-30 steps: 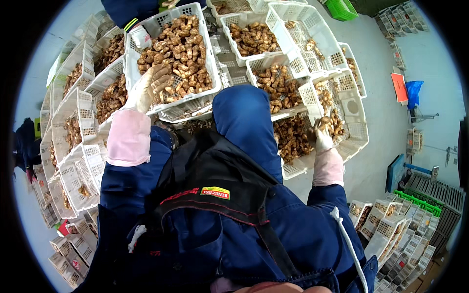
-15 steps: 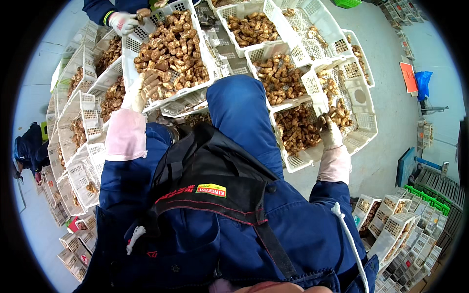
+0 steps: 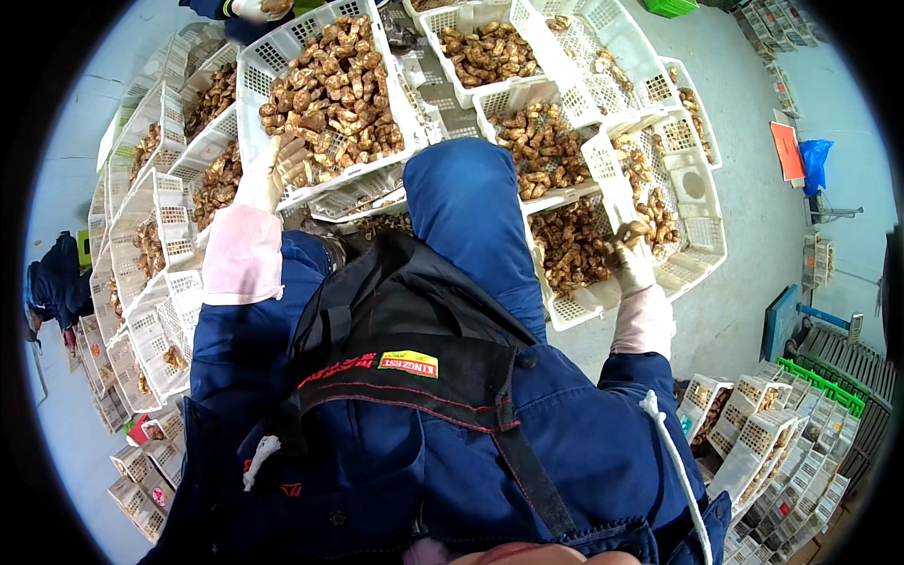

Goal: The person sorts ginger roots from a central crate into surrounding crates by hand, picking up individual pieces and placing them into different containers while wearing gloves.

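Observation:
A large white crate (image 3: 407,122) full of brown mushrooms (image 3: 331,89) stands at the far left of my knee. My left hand (image 3: 282,165), in a soiled pale glove, lies over its near left corner with fingers stretched inward beside the mushrooms. To the right, my gloved right hand (image 3: 633,259) is closed at the shared edge of two crates. A light brown mushroom (image 3: 639,229) shows at its fingertips, partly hidden. Left of that hand is a crate (image 3: 565,314) of darker mushrooms; right of it, a crate (image 3: 708,235) holds a looser layer.
More white crates of mushrooms (image 3: 490,52) stand beyond my knee. Stacked crates (image 3: 155,325) line the left side. Another person's hand (image 3: 262,9) is at the far left crate's back edge. Further stacks (image 3: 763,438) stand at the lower right.
My right hand has turned slightly, and a light brown mushroom now shows at its fingers. My left hand stays on the crate corner. The other person's hand has moved back toward the top edge.

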Action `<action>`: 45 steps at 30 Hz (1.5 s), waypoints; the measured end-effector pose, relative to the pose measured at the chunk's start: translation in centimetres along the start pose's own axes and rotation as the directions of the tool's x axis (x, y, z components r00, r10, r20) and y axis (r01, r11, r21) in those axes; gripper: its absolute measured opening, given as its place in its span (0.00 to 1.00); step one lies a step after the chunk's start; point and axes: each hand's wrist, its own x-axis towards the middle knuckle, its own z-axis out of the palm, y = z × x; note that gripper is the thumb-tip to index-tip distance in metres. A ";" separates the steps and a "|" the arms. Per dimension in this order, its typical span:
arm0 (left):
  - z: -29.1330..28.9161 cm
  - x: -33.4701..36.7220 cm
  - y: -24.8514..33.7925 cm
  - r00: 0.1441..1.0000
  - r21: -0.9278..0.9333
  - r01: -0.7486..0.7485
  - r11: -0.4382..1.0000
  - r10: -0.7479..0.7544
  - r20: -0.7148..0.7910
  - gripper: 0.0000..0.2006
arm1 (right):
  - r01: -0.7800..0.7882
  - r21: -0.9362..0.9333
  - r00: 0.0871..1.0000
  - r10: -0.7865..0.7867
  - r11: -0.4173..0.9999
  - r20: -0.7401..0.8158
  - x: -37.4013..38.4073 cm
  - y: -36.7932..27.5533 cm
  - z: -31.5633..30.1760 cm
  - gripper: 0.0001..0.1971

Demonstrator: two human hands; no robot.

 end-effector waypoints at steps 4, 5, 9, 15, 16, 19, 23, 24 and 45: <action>1.2 0.8 0.0 1.000 -0.001 -0.006 1.000 0.006 0.029 0.31 | -0.151 -0.158 0.985 0.135 0.976 -0.107 3.2 9.0 -5.6 0.23; 1.1 0.8 -0.1 0.999 -0.007 -0.010 1.000 0.010 0.035 0.31 | -0.140 -0.204 0.987 0.122 0.969 -0.101 3.2 9.4 -5.9 0.23; 0.2 0.8 -0.2 0.998 -0.016 -0.023 1.000 0.024 0.063 0.33 | -0.205 -0.157 0.978 0.196 0.966 -0.071 3.7 8.6 -4.4 0.21; 0.2 0.7 -0.2 0.994 0.006 -0.038 0.999 0.037 0.105 0.36 | -0.146 -0.323 0.988 0.152 0.935 -0.007 3.6 6.1 -0.1 0.17; 0.5 0.8 -0.3 0.994 0.012 -0.033 0.999 0.031 0.103 0.35 | -0.152 -0.321 0.988 0.157 0.935 -0.012 3.7 6.3 0.1 0.17; 0.0 1.6 -1.0 0.998 0.089 -0.013 0.996 0.008 0.055 0.33 | -0.129 -0.295 0.991 0.137 0.947 0.007 3.9 5.8 0.6 0.17; -1.2 1.7 -3.1 0.999 0.185 0.013 0.983 -0.005 -0.044 0.28 | 0.133 -0.386 0.976 -0.188 0.913 -0.108 4.2 0.2 1.8 0.15; 1.0 0.4 -2.2 0.997 0.193 0.047 0.980 -0.035 -0.065 0.26 | 0.297 -0.561 0.901 -0.422 0.773 -0.105 5.9 -0.3 -0.2 0.13; 0.8 4.3 -5.7 0.963 0.599 0.178 0.781 -0.012 -0.271 0.25 | -0.208 -0.978 0.950 -0.232 0.031 -0.210 23.7 0.7 -13.3 0.17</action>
